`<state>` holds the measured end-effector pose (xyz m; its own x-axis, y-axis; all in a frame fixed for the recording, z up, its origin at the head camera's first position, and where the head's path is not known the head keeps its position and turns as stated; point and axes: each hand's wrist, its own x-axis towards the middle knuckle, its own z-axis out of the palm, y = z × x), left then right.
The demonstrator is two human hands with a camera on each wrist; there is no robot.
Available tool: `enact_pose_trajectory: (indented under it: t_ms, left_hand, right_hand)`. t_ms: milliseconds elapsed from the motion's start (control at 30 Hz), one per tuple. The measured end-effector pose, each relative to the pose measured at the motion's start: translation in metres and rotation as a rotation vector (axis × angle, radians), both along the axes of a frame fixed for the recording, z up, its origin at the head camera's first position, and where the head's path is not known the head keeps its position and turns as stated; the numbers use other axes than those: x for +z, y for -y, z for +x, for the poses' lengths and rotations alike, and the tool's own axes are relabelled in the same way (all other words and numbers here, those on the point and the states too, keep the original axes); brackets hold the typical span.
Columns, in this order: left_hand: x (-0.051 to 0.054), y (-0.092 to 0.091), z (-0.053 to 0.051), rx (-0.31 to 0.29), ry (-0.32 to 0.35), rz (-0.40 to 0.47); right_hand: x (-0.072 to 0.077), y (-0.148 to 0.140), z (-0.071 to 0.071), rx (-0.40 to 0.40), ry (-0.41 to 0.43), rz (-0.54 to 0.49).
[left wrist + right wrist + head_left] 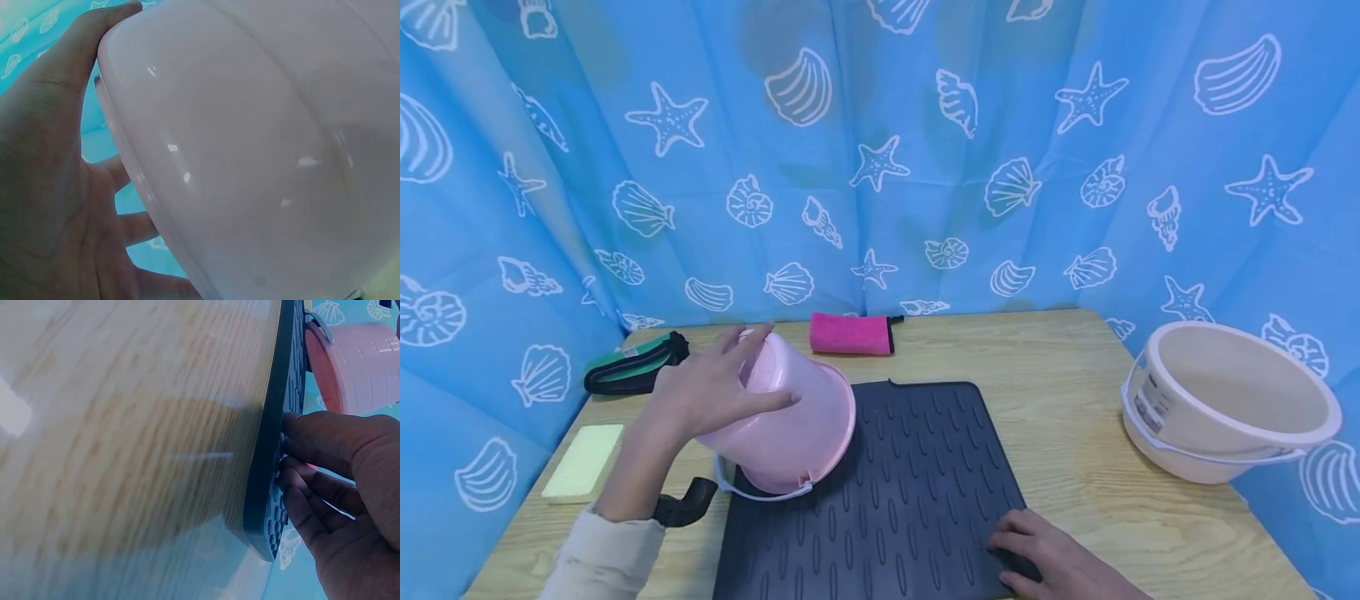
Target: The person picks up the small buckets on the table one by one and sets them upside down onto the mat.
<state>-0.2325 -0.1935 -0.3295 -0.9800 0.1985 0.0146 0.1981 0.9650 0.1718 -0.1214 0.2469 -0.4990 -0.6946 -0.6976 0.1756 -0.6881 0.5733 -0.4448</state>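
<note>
A pink bucket (805, 417) lies tipped over the left part of a dark ridged mat (895, 500), its mouth facing down and to the right. My left hand (718, 387) grips the bucket's base, thumb on the near side and fingers spread over the far side. Close up in the left wrist view, the smooth bucket wall (219, 156) fills most of the picture beside the palm. At the mat's near right edge, my right hand (1052, 554) rests with bent fingers. Its fingertips (294, 472) touch the mat's bumpy surface (292, 381) in the right wrist view.
A beige basin (1195, 458) with a handle stands at the right. A rolled pink cloth (850, 335) lies at the back. On the left are a green and black item (640, 367) and a pale yellow sponge (583, 462). A blue shell-patterned curtain (865, 208) surrounds the wooden table (1060, 375).
</note>
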Motion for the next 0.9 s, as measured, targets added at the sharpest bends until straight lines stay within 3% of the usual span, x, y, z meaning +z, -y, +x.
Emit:
enact_pose_trajectory:
  t_ms: [367, 900]
  left_hand:
    - [0.0, -0.016, -0.008, -0.025, 0.013, -0.061]
    - [-0.005, -0.04, -0.015, -0.05, 0.024, -0.094]
  right_hand:
    - [-0.004, 0.0, 0.0, 0.061, -0.098, -0.051]
    - [-0.003, -0.001, -0.003, 0.073, -0.107, -0.024]
